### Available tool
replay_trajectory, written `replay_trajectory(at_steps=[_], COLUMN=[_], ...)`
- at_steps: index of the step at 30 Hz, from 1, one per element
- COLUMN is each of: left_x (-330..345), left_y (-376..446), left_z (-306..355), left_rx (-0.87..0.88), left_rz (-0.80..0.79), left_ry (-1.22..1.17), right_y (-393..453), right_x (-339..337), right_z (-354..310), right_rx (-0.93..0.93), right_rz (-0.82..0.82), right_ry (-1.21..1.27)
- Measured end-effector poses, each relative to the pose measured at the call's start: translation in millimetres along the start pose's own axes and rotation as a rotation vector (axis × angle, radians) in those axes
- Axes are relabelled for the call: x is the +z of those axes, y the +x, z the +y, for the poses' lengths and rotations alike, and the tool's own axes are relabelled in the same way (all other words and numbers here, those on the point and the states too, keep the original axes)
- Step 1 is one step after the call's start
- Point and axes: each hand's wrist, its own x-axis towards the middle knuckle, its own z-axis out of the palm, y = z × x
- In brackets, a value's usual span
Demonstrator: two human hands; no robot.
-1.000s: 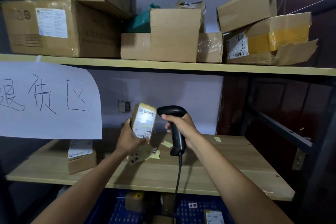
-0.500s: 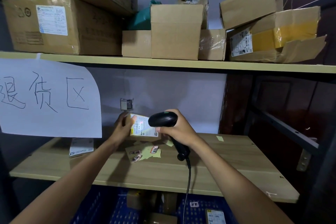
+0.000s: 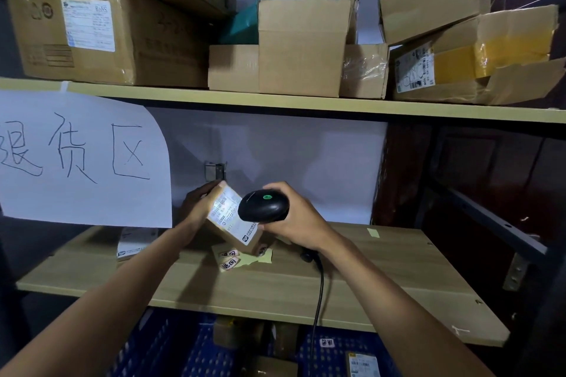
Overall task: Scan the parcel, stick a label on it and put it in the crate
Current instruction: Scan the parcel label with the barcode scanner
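Note:
My left hand (image 3: 196,208) grips a small brown parcel (image 3: 234,225) with a white shipping label on its upper face, tilted, just above the wooden shelf (image 3: 382,278). In my right hand (image 3: 298,219) is a black corded barcode scanner (image 3: 263,205); its head is just above the parcel's label and a green light shows on top. Yellow backing paper with several small stickers (image 3: 231,259) lies on the shelf under the parcel. A blue crate (image 3: 183,349) with a few parcels in it sits below the shelf.
Another small parcel (image 3: 134,243) lies at the shelf's left, partly behind a hanging white paper sign (image 3: 82,159). The upper shelf (image 3: 275,102) is stacked with cardboard boxes. A dark metal frame (image 3: 490,223) stands at the right.
The parcel has gone from upright to tilted low over the shelf. The scanner has come down and tipped over its label, its green light now showing.

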Motion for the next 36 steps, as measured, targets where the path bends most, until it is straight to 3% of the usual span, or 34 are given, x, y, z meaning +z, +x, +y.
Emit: replay_trajectory(at_steps=[14, 17, 22, 26, 30, 36], left_x=[2, 2, -10, -15, -14, -14], left_y=[3, 1, 1, -1, 1, 3], left_z=[2, 1, -9, -15, -21, -28], left_rx=[0.027, 0.023, 0.018, -0.045, -0.085, -0.155], left_rz=[-0.059, -0.029, -0.003, -0.044, -0.036, -0.004], left_ry=[0.092, 0.08, 0.067, -0.004, -0.018, -0.084], right_y=[4, 8, 0, -18, -29, -31], right_x=[0, -7, -35, -50, -48, -49], right_z=[2, 17, 81, 132, 164, 159], right_rx=[0.022, 0.181, 0.678, 0.896, 0.986, 1.008], right_rz=[-0.037, 0.003, 0.103, 0.127, 0.138, 0.176], right_ry=[-0.063, -0.086, 0.069, 0.136, 0.112, 0.085])
